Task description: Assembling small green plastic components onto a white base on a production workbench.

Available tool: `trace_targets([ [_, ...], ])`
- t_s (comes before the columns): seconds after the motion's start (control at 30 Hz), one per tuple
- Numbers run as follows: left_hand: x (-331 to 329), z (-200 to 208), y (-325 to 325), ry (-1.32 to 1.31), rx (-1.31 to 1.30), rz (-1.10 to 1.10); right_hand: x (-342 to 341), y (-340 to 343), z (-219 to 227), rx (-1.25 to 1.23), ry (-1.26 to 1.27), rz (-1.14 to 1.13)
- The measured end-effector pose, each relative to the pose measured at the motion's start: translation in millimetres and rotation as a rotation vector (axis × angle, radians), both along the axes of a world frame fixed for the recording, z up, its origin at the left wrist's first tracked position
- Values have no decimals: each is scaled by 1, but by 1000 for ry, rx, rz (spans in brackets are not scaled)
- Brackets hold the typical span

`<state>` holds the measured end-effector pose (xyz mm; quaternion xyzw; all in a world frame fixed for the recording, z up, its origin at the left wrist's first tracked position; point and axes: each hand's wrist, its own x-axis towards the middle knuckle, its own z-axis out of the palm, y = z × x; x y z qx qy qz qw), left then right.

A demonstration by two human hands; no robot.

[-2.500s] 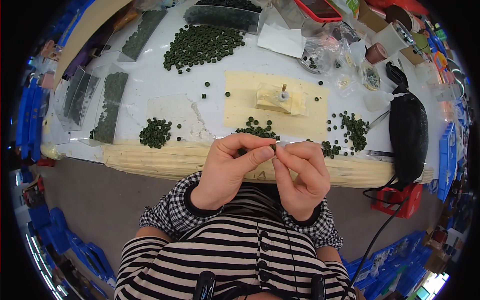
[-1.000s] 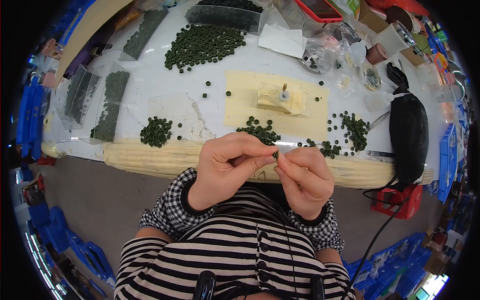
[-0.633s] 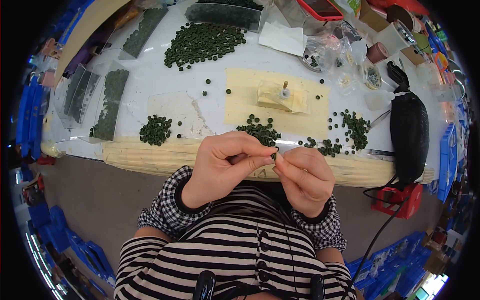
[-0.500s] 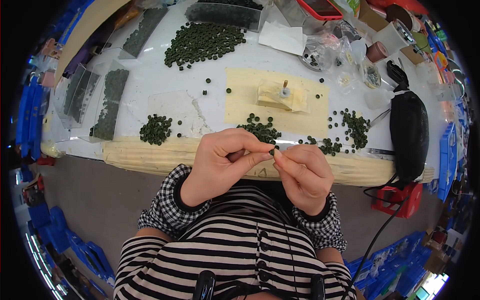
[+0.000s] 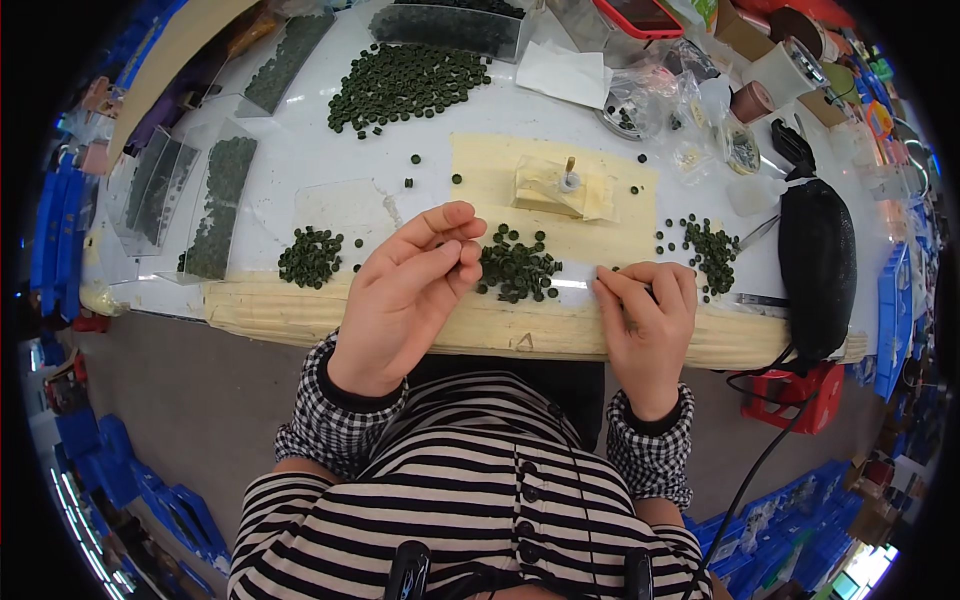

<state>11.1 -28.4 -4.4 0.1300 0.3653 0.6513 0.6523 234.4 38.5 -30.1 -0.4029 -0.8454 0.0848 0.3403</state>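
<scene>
My left hand [image 5: 405,295] is raised above the table's near edge, palm turned up. Its thumb presses against the curled fingers, and whatever they may hold is hidden. Just right of it lies a small pile of dark green round pieces [image 5: 515,268], short and bead-like. My right hand [image 5: 648,312] is lowered to the table edge, fingers bent and thumb and forefinger tips together. It covers part of a group of the same pieces, and I cannot make out what is in its pinch. Farther right sits another cluster of green pieces [image 5: 712,258].
A wooden block with an upright pin [image 5: 560,190] stands on yellowish paper [image 5: 480,215]. Larger green heaps [image 5: 405,90] and clear trays [image 5: 220,210] lie far and left. A black pouch [image 5: 820,270], tweezers [image 5: 760,232], plastic bags [image 5: 690,110] and a red-cased phone [image 5: 640,15] occupy the right.
My hands have parted from a shared pinch on a small green piece. The left rose and went left, its palm turning up; the right moved right and down to the scattered pieces.
</scene>
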Motion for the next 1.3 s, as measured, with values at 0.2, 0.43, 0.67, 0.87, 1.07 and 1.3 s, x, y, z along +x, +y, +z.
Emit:
trace_targets([
  [0.2, 10, 21, 4, -139, -250, 59, -3, 1, -5, -45, 133, -27],
  [0.43, 10, -5, -8, -341, -44, -292, -15, -9, 6, -114, 393, 40],
  [0.67, 27, 3, -3, -203, -125, -334, -18, -13, 4, -215, 450, 98],
  [0.87, 26, 0, -2, -171, -134, -307, -19, -17, 3, -352, 562, 115],
  [1.07, 25, -9, -5, -151, -69, -303, -20, -24, 10, -825, 882, 166],
  [1.3, 23, -10, -5, -171, -17, -321, -19, -23, 6, -1144, 1117, 276],
])
